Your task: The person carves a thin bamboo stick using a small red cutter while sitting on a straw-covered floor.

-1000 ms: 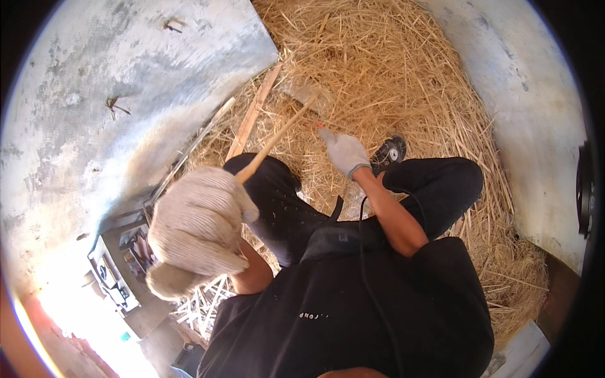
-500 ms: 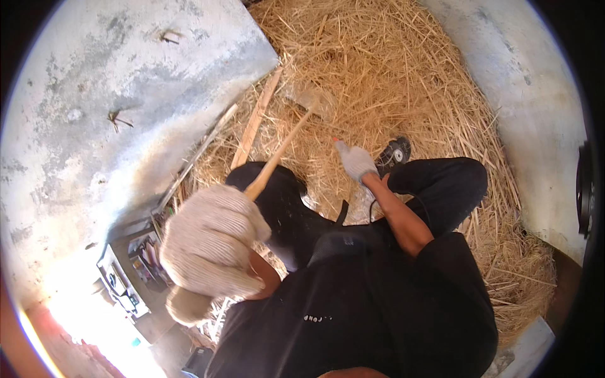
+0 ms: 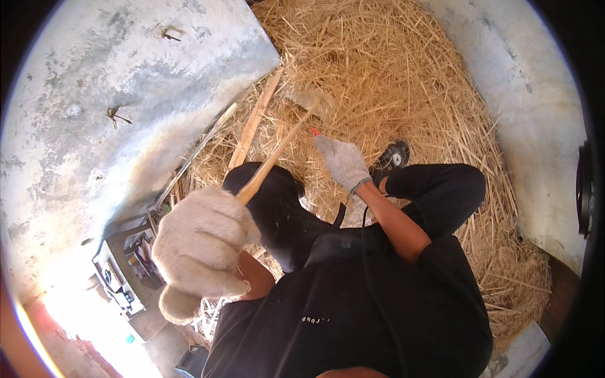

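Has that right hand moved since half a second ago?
Yes: the right hand has shifted leftward, closer to the plank lying by the wall, while the plank has stayed almost in place.

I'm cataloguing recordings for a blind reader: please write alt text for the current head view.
Seen from above, a person grips a pale wooden stick in the gloved left hand, while the gloved right hand holds a small red-tipped item. Loose straw lies around their bent, dark-trousered legs, between stained pale walls.
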Tool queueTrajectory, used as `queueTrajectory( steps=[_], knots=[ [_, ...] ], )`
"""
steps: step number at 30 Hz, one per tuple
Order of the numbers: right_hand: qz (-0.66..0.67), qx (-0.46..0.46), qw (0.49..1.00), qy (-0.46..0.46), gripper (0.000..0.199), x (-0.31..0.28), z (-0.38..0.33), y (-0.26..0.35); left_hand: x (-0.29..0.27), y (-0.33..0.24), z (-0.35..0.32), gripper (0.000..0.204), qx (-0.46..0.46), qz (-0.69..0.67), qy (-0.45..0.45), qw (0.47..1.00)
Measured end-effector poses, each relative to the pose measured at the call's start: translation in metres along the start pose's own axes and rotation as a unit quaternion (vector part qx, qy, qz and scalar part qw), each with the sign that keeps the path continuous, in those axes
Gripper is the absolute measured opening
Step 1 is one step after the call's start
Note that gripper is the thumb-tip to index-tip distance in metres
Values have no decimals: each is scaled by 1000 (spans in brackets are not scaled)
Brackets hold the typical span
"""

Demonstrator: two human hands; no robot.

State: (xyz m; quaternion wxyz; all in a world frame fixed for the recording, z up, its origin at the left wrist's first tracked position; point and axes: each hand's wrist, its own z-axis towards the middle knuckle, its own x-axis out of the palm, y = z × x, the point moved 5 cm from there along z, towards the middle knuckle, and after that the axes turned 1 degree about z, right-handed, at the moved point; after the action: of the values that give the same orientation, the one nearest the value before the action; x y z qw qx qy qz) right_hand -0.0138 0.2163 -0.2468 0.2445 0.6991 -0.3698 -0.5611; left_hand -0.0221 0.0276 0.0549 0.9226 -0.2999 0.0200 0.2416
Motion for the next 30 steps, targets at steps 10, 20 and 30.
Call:
queueTrajectory(
  steps=[10, 20, 30],
  knots=[
    [-4, -26, 998, 49, 73, 14, -8, 13, -2, -5, 3, 77, -47, 54, -78, 994],
    [184, 35, 982, 33, 73, -27, 1, 31, 1, -5, -3, 78, -46, 130, -283, 949],
    [-106, 80, 985, 108, 56, 13, 42, -55, -5, -3, 11, 30, -107, 183, -260, 942]
  ],
)
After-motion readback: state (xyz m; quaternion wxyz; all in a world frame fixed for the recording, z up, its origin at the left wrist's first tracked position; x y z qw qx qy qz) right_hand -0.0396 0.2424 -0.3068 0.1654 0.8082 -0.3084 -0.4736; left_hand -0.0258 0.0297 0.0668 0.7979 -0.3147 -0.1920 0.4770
